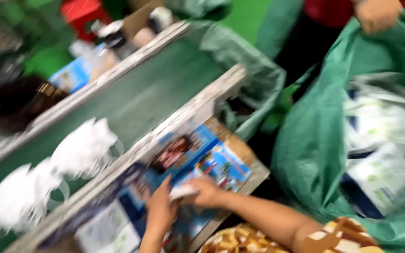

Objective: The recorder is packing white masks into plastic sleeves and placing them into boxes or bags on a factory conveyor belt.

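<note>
right hand [207,192] pinching white packet [182,191] | left hand [159,210] beside | tray edge [254,180] near

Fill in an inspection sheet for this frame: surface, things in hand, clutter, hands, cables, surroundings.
Surface: grey-green conveyor belt between pale side rails; picture is motion-blurred.
Job's things: small white packet held over a shelf of blue printed boxes.
Clutter: white face masks lying on the belt; bottles and packs beyond the far rail.
Hands: left hand flat on the boxes; right hand grips the white packet.
Cables: nothing seen.
Surroundings: large green sack of white packets at right, held open by another person's hand; green floor, red object at top.
</note>
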